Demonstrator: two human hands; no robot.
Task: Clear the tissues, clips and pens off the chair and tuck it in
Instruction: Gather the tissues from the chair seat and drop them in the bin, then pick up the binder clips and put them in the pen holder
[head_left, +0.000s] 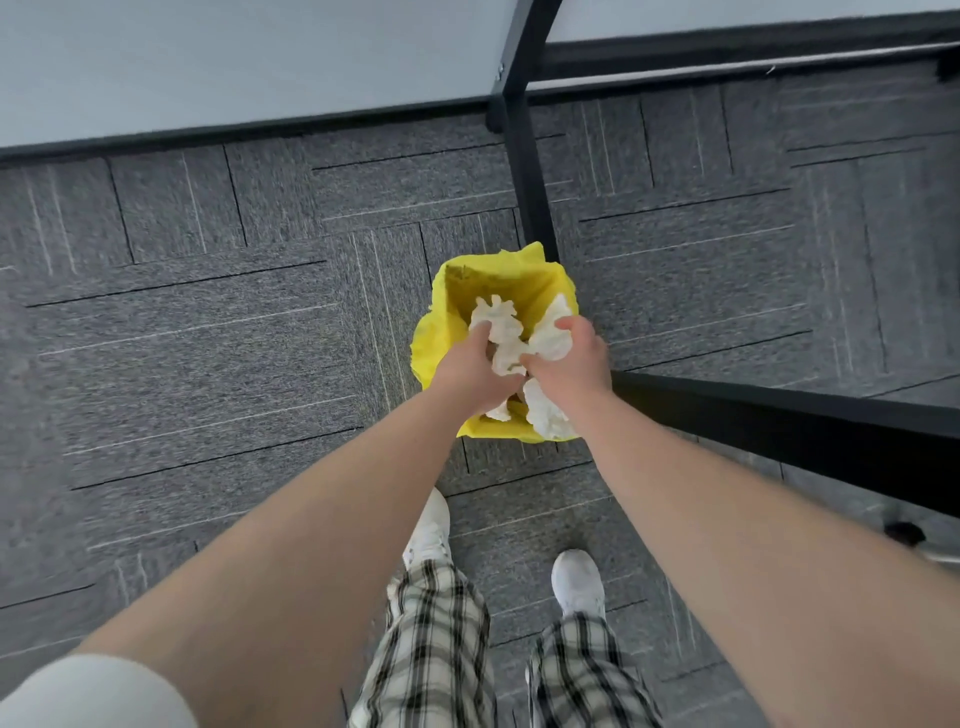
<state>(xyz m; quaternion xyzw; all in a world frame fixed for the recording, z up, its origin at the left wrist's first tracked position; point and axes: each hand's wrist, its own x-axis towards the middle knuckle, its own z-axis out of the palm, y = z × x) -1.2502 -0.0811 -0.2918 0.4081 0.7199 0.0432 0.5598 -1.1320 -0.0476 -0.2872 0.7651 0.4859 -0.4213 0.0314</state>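
Observation:
Both my hands reach down over a small bin lined with a yellow bag (441, 332) on the carpet. My left hand (475, 371) is closed around a bunch of crumpled white tissues (498, 325). My right hand (569, 358) grips more white tissue (553, 332), and further tissue (548, 415) hangs below my wrists over the bin's near edge. The chair, clips and pens are out of view.
A black metal desk leg (524, 171) stands just behind the bin, and a black frame bar (779, 421) runs off to the right. Grey carpet tiles (208, 338) cover the floor. My white shoes (576, 577) and checked trousers are below. A pale wall (208, 57) lies beyond.

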